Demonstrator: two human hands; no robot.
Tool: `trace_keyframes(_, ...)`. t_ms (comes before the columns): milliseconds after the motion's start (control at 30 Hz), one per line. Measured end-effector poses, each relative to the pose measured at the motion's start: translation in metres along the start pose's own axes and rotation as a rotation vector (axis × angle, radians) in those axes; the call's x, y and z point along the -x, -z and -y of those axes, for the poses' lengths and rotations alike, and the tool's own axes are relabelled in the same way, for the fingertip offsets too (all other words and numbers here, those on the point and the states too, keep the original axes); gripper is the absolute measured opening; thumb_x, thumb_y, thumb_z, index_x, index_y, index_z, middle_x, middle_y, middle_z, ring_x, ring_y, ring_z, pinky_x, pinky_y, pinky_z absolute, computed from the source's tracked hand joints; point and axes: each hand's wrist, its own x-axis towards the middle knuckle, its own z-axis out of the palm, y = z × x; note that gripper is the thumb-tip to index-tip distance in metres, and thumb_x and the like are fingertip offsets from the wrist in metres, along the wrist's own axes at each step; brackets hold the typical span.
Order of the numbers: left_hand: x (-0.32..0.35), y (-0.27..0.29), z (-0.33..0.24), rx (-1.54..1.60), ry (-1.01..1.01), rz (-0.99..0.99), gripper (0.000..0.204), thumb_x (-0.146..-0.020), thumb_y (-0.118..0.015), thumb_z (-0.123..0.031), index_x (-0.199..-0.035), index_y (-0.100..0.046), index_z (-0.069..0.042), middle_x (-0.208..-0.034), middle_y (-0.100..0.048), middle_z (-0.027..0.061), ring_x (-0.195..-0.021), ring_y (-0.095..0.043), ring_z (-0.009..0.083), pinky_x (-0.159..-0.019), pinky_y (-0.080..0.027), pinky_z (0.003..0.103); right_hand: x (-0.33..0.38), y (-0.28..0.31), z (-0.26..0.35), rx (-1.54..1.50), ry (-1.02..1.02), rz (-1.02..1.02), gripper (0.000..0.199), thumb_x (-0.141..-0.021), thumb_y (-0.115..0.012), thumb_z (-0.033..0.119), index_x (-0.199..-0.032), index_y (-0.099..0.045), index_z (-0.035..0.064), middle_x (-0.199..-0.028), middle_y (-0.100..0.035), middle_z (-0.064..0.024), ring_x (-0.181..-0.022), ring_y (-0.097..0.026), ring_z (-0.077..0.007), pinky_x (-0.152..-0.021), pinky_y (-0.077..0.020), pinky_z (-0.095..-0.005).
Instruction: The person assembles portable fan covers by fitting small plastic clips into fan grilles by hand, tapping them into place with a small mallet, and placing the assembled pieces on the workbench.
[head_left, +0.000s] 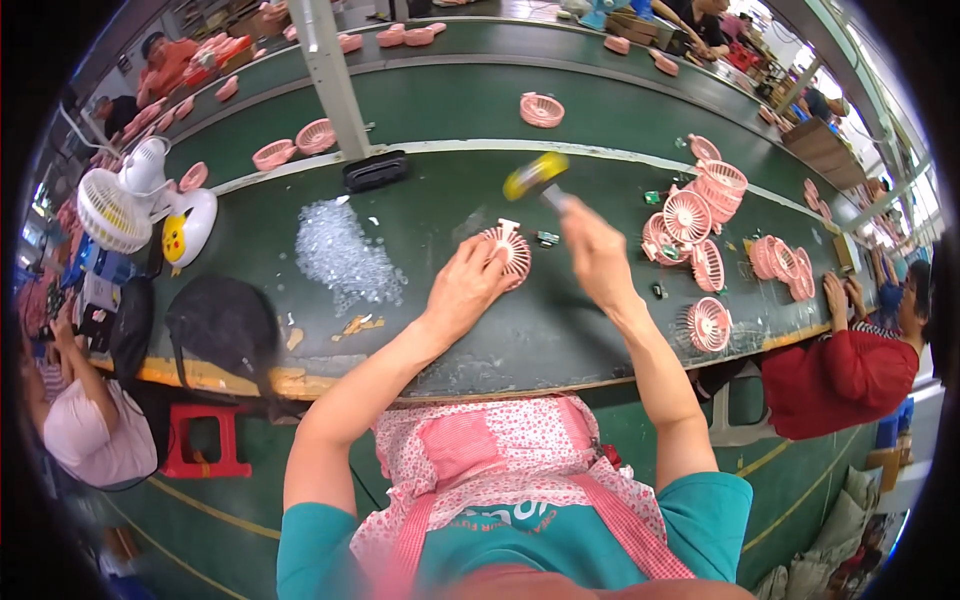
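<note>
A pink slatted fan housing (515, 258) lies on the dark green table in front of me. My left hand (466, 287) grips it from the left, its fingers over the slats and partly covering it. Raised to the right of the housing, my right hand (598, 262) is closed around the handle of a mallet. The yellow mallet head (536, 176) is smeared by motion and stands apart from the housing. Between the two hands lies a small green circuit board (547, 238).
Left of my hands spreads a heap of small clear plastic pieces (340, 250), with a black bag (225, 325) and white fan (115, 210) beyond. Pink housings (688, 216) are stacked at right. A conveyor (440, 105) runs behind. Co-workers sit on both sides; one wears a red sleeve (815, 385).
</note>
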Motion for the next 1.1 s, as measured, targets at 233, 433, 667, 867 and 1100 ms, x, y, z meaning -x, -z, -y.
trace_keyframes(233,0.000,0.010,0.049,0.081,0.142,-0.148,0.013,-0.082,-0.073,-0.013,-0.093,-0.069,-0.008,-0.092,-0.064,0.0038,-0.094,-0.061,0.0256,-0.080,-0.050,0.040,-0.003,-0.007,-0.046,0.368,-0.252,0.286,0.026,-0.097,-0.060,0.021,-0.116,-0.067,0.0050,-0.095,-0.067,-0.0136,-0.091,-0.065,-0.0363,-0.080,-0.0513,-0.0437)
trace_keyframes(433,0.017,0.050,0.106,-0.441,0.502,-0.065,0.012,-0.077,-0.076,-0.013,-0.087,-0.074,-0.008,-0.091,-0.067,0.0086,-0.098,-0.055,0.0298,-0.086,-0.039,0.046,-0.020,-0.020,-0.044,0.208,0.049,0.221,0.027,-0.091,-0.063,0.006,-0.117,-0.063,0.0007,-0.115,-0.063,-0.0180,-0.108,-0.058,-0.0374,-0.095,-0.0461,-0.0429)
trace_keyframes(667,0.031,0.040,0.109,-0.501,0.560,0.053,0.012,-0.078,-0.063,-0.010,-0.075,-0.074,-0.005,-0.088,-0.067,0.0147,-0.098,-0.055,0.0312,-0.086,-0.038,0.045,-0.013,-0.056,-0.050,0.149,-0.012,0.472,0.025,-0.091,-0.064,0.017,-0.112,-0.069,0.0050,-0.106,-0.066,-0.0151,-0.103,-0.060,-0.0352,-0.091,-0.0468,-0.0459)
trace_keyframes(867,0.030,0.041,0.101,-0.367,0.494,-0.100,0.006,-0.081,-0.062,-0.009,-0.078,-0.067,-0.006,-0.080,-0.066,0.0114,-0.087,-0.055,0.0314,-0.082,-0.038,0.044,-0.011,-0.068,-0.041,0.038,-0.102,0.383,0.015,-0.088,-0.069,0.014,-0.098,-0.072,0.0028,-0.086,-0.067,-0.0137,-0.087,-0.063,-0.0326,-0.077,-0.0494,-0.0425)
trace_keyframes(1100,-0.003,0.022,0.068,0.842,0.688,-0.153,0.008,-0.089,-0.072,-0.008,-0.094,-0.070,-0.002,-0.085,-0.070,0.0037,-0.082,-0.065,0.0115,-0.076,-0.052,0.025,0.000,-0.069,-0.029,-0.324,-0.275,0.180,0.017,-0.097,-0.063,0.012,-0.106,-0.064,-0.0024,-0.095,-0.071,-0.0139,-0.087,-0.069,-0.0187,-0.078,-0.0538,-0.0314)
